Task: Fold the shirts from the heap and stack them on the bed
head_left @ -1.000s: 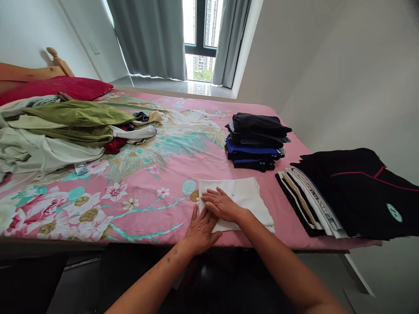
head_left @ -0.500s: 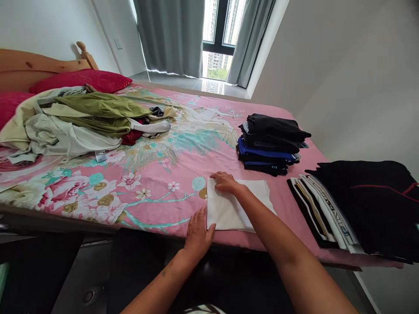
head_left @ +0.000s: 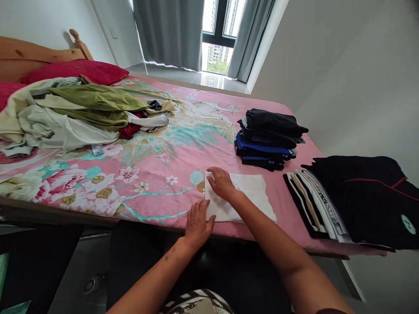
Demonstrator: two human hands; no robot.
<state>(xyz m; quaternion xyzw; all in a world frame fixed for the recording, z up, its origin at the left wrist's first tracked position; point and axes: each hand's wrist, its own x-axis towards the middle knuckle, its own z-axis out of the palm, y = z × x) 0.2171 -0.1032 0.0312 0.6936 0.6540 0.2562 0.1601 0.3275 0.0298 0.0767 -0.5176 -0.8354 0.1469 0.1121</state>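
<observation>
A white folded piece of cloth, perhaps a garment, lies flat near the front edge of the bed. My right hand rests on its far left corner, palm down, fingers slightly bent and apart. At the near left corner is my left hand, its fingers stretched along the cloth's left edge and the thumb spread out. Part of the cloth is covered by my right hand and forearm.
Behind the cloth stands a stack of folded dark and blue clothes. Black folded clothes overlap a row of white ones on the right. Rumpled clothes and a red pillow lie on the left of the pink bedspread.
My left hand has slid slightly away from me along the cloth's left edge. My right hand stays at the far corner, its fingers a little more bent. The view has tilted slightly down.
</observation>
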